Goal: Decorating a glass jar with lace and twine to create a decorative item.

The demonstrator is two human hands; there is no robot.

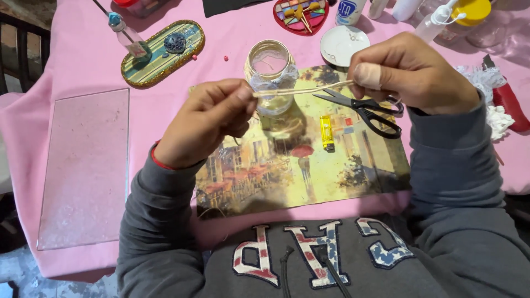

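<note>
Looking down from head height, a pink cloth [83, 60] covers a table, with a clear rectangular pane [85, 165] lying flat on its left side. At the centre lies a printed picture board [287, 165] showing a street scene. Above the board, both hands are raised. The left hand [207, 121] is closed, pinching one end of a pale strand of twine [301, 90] between thumb and fingers. The right hand [411, 72] is closed too, gripping the other end, so the twine stretches taut between them, just in front of a glass jar [270, 74] wrapped in white lace. Black-handled scissors [364, 107] rest on the board under the right hand, and a yellow lighter [327, 132] lies near them.
</note>
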